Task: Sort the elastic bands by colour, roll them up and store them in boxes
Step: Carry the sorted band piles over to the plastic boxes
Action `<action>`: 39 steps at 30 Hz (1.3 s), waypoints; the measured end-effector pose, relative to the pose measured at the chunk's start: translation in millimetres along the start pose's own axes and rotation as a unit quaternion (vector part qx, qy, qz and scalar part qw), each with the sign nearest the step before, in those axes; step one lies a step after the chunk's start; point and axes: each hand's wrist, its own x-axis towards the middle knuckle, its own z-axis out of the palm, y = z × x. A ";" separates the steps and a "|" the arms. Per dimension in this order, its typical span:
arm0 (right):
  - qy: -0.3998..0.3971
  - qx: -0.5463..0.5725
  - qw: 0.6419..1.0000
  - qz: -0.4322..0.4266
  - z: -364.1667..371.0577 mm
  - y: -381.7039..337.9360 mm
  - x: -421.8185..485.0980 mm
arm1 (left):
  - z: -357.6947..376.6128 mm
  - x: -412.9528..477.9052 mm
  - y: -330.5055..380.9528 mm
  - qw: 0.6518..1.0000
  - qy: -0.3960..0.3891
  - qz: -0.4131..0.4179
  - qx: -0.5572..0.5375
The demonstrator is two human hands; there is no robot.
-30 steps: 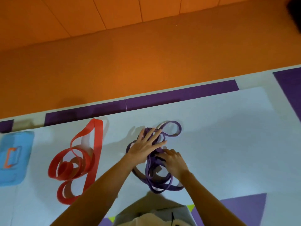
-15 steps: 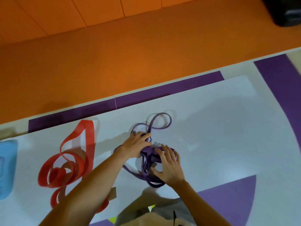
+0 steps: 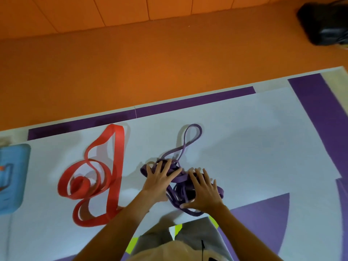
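A tangled heap of purple elastic bands (image 3: 183,151) lies on the white mat (image 3: 254,147) in front of me, with one loop trailing away towards the far edge. My left hand (image 3: 160,178) presses flat on the heap's left side, fingers spread. On the heap's right side rests my right hand (image 3: 206,192), its fingers straight and its thumb at the near edge. A wide red elastic band (image 3: 116,166) lies loosely coiled to the left, apart from both hands.
A light blue box (image 3: 11,178) sits at the left edge of the mat. Orange floor runs beyond the mat, with a black bag (image 3: 325,25) at the far right. My knees are at the bottom edge.
Both hands have flattened out over the purple heap, where half a second ago the left one was curled into it. The far loop now trails out longer.
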 end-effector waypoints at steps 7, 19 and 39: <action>0.032 -0.072 0.996 0.039 13.6 -33.3 -4.0 | 22.0 -6.7 -5.9 0.997 0.074 0.000 0.008; 0.052 -0.061 0.997 -0.008 -5.5 -14.6 12.4 | 12.6 3.7 -14.3 0.986 0.114 0.057 -0.109; 0.208 0.071 0.951 -0.217 -188.3 -34.4 1.1 | -106.0 -70.1 24.0 0.842 0.402 -0.177 -0.315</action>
